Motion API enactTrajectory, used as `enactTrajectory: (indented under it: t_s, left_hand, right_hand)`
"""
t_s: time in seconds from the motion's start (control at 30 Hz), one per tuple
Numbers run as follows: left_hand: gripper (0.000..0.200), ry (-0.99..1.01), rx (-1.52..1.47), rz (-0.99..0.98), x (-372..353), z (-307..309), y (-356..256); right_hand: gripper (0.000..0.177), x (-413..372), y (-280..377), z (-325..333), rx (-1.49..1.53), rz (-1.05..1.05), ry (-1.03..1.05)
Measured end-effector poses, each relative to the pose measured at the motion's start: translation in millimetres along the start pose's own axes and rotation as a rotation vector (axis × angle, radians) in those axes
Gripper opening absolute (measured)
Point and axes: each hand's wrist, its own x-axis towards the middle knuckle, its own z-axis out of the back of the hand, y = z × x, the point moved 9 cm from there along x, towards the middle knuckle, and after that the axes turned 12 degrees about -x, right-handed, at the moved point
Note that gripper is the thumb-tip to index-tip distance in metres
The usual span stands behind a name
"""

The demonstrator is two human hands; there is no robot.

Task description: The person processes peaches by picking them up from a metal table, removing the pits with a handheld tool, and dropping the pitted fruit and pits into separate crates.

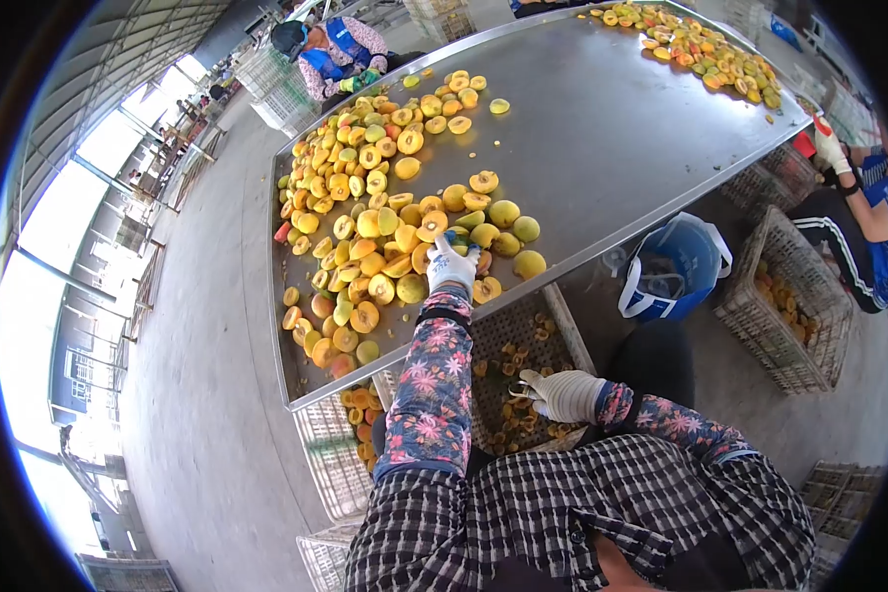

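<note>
My left hand (451, 267), in a white glove with bluish fingertips, reaches into the near edge of a heap of yellow peaches (368, 223), many of them cut in half. Its fingers are apart, right at a peach half (432, 226) with the pit cavity facing up. Whole greenish-yellow peaches (504, 213) lie just to its right. Lower down, my right hand (568, 397), also gloved, is closed around a small metal tool (520, 391) with a thin curved end. That hand is over a plastic crate (572, 333) with small brownish pieces in its bottom.
The metal table (572, 118) has a raised rim; more peach halves (705, 54) lie at its far end. A blue bucket (676, 264) and a crate (794, 296) stand to the right. A crate of peaches (328, 457) is below left. Co-workers sit at the far left (340, 54) and right (873, 212).
</note>
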Motion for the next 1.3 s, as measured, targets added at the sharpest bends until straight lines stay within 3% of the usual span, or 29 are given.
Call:
enactTrajectory:
  t_s: [0.03,0.13,0.17,0.2,0.27,0.33,0.4,0.5,0.63,0.77,0.83,0.9,1.0,1.07,1.2,1.23,1.3]
  left_hand:
    - [0.063,-0.024,-0.006,0.018,2.7,-3.9,4.8]
    - [0.058,-0.025,-0.628,-0.009,36.6,-20.1,65.1]
    - [0.052,0.049,-1.117,0.082,12.6,-1.4,47.5]
    - [0.046,0.169,-1.413,0.108,3.9,10.5,46.1]
    - [0.045,0.189,-1.791,0.274,-35.9,42.7,39.7]
    - [0.047,0.404,-2.067,0.248,-81.3,69.6,14.3]
    - [0.055,0.488,-2.115,0.155,-116.7,88.5,-2.0]
    - [0.055,0.375,-2.170,0.300,-146.0,83.0,5.7]
    - [0.055,0.416,-2.073,0.270,-170.4,79.6,-4.3]
    - [0.045,0.206,-1.174,-0.321,-176.3,108.5,-13.5]
    - [0.041,0.105,-0.810,-0.510,-187.0,125.0,-26.9]
    - [0.041,0.108,-0.804,-0.496,-187.8,122.6,-20.3]
    - [0.047,0.204,-1.054,-0.369,-175.3,94.0,17.2]
    - [0.054,0.262,-1.006,-0.468,-180.0,97.2,16.9]
    - [0.047,0.390,-0.682,-0.580,-187.3,103.0,7.9]
    - [0.046,0.398,-0.602,-0.612,-185.4,101.8,8.4]
    - [0.046,0.301,-0.739,-0.565,-181.7,118.5,-5.8]
  right_hand:
    - [0.040,3.8,-5.4,-2.0,0.041,0.002,-0.064]
    - [0.044,-0.6,-5.1,9.1,0.086,0.028,-0.178]
    - [0.043,-3.2,-3.5,14.5,0.098,0.019,-0.196]
    - [0.043,-6.5,-1.0,20.5,0.110,0.014,-0.212]
    - [0.042,-5.0,3.2,30.3,0.136,0.024,-0.283]
    - [0.040,-4.6,4.4,36.2,0.161,0.052,-0.386]
    - [0.039,-11.9,14.9,57.3,0.244,0.118,-0.541]
    - [0.038,-25.3,38.8,101.2,0.327,0.197,-0.744]
    - [0.034,-23.7,68.1,129.4,0.127,0.248,-0.933]
    - [0.032,-25.6,88.3,134.9,-0.111,0.219,-0.981]
    - [0.031,-25.2,93.2,133.8,-0.187,0.224,-0.964]
    - [0.030,-24.4,92.1,132.0,-0.241,0.229,-0.943]
    - [0.030,-17.1,87.3,128.7,-0.366,0.183,-0.799]
    - [0.030,-11.7,81.4,124.9,-0.398,0.199,-0.745]
    - [0.029,-10.0,78.9,119.7,-0.415,0.119,-0.535]
    - [0.028,-11.3,78.8,118.1,-0.341,0.148,-0.587]
    - [0.027,-8.6,75.7,115.6,-0.198,0.208,-0.703]
